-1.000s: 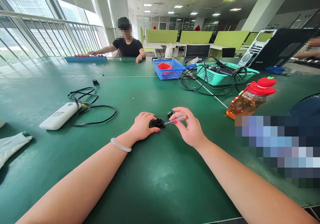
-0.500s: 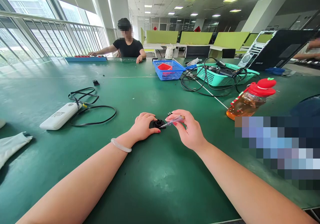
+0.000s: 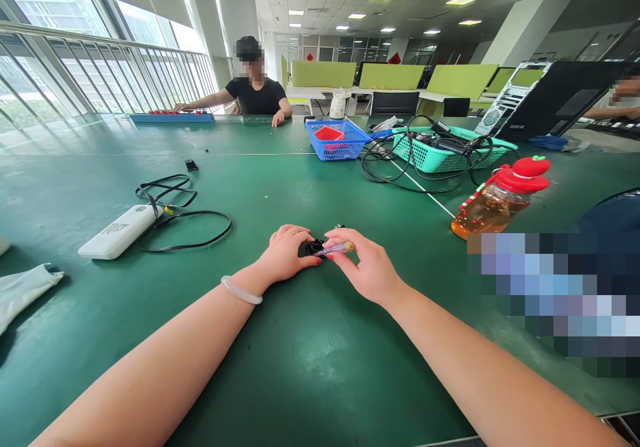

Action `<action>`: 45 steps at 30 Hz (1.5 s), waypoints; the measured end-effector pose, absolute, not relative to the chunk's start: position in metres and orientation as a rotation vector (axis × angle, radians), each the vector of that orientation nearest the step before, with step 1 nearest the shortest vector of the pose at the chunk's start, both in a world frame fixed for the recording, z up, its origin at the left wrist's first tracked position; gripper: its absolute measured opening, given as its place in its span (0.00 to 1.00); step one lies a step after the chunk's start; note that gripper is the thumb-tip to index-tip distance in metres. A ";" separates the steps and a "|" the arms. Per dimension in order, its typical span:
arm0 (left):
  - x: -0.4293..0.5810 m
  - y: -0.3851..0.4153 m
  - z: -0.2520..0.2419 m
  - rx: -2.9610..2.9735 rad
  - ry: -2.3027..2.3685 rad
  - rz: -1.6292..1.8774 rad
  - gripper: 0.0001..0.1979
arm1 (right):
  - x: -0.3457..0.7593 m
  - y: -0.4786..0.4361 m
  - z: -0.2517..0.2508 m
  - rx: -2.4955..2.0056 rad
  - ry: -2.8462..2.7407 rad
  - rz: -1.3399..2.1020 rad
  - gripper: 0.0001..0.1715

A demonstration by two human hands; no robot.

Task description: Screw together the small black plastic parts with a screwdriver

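Note:
On the green table [image 3: 320, 360], my left hand [image 3: 283, 254] holds a small black part [image 3: 315, 246] down between thumb and fingers. The part has a rounded recess; its exact kind does not show. My right hand [image 3: 369, 268] pinches a slim screwdriver [image 3: 342, 247] with a clear purplish handle. The screwdriver slants down to the left, and its tip is at the black part; whether it touches cannot be made out. Just behind my right fingers a little black piece with thin pins [image 3: 340, 226] peeks out, mostly hidden.
At left lie a white power bank [image 3: 120, 232] with a black cable [image 3: 227, 224] and a black clip [image 3: 191, 165]. A blue basket [image 3: 340, 146], a teal basket [image 3: 430, 157] of cables and a red-capped bottle [image 3: 493, 207] stand right. A person [image 3: 257, 94] sits opposite.
My right hand has moved left with the screwdriver, bringing it closer to the black part. My left hand keeps its place.

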State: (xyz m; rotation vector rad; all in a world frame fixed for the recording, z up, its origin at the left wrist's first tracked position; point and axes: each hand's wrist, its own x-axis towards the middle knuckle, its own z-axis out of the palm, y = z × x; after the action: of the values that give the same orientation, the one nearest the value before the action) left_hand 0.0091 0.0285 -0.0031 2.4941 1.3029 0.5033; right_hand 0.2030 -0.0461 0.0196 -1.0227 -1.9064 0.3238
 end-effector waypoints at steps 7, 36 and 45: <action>0.009 0.027 -0.001 2.491 1.296 0.510 0.20 | 0.207 -0.046 0.017 -0.982 -1.641 0.303 0.12; 0.009 0.022 0.007 2.462 1.819 0.557 0.21 | 0.226 -0.023 0.008 -1.204 -1.402 0.165 0.09; 0.011 0.021 0.008 2.497 1.725 0.607 0.21 | 0.228 -0.018 0.003 -1.267 -1.361 0.272 0.10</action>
State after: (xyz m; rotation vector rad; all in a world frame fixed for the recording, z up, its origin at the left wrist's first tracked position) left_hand 0.0114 0.0205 0.0079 2.4975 1.7253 0.6067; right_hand 0.2275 -0.0180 0.0035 -1.2670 -1.3611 0.2723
